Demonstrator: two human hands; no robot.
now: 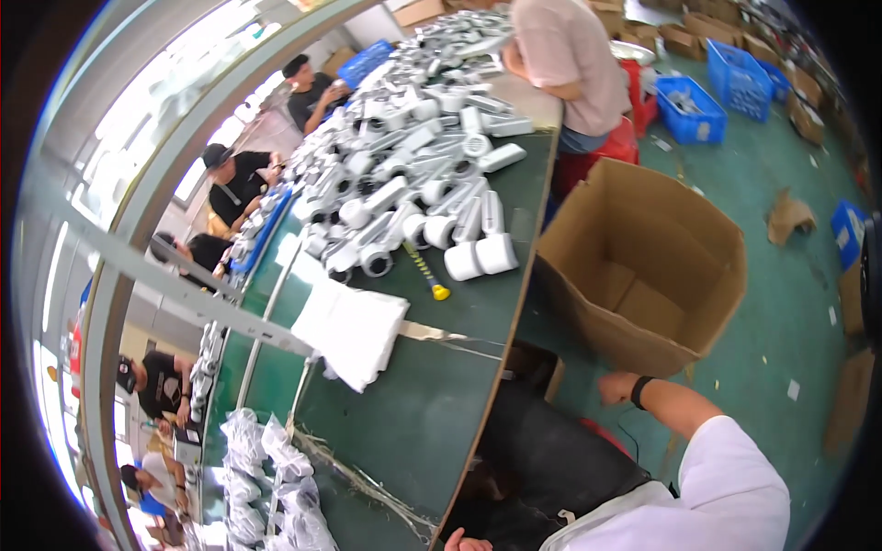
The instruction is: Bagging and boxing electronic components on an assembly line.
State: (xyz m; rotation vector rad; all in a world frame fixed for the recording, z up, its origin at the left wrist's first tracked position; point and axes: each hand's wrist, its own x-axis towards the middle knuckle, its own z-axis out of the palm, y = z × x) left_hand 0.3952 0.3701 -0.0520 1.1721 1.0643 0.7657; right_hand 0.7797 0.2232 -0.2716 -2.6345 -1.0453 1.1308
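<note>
My right hand [619, 388], a black band at its wrist, is low beside the near side of a large open cardboard box [634, 326]. Its fingers look curled; whatever may be in them is hidden. At the lower edge only part of my left hand [469, 543] shows, fingers apart and holding nothing visible, close to the edge of the green-topped table [427, 390]. A big heap of white and grey plastic parts [404, 165] with round heads and handles covers the far table. Nearer lie a yellow-ended striped thing [432, 280] and a stack of white sheets [358, 335].
Clear-wrapped parts [276, 477] lie at the table's near left, beside frayed strips [367, 487]. A metal beam [202, 298] crosses over the table. A person in pink [570, 55] sits at the far right side; several people work opposite. Blue crates [694, 110] stand on the floor.
</note>
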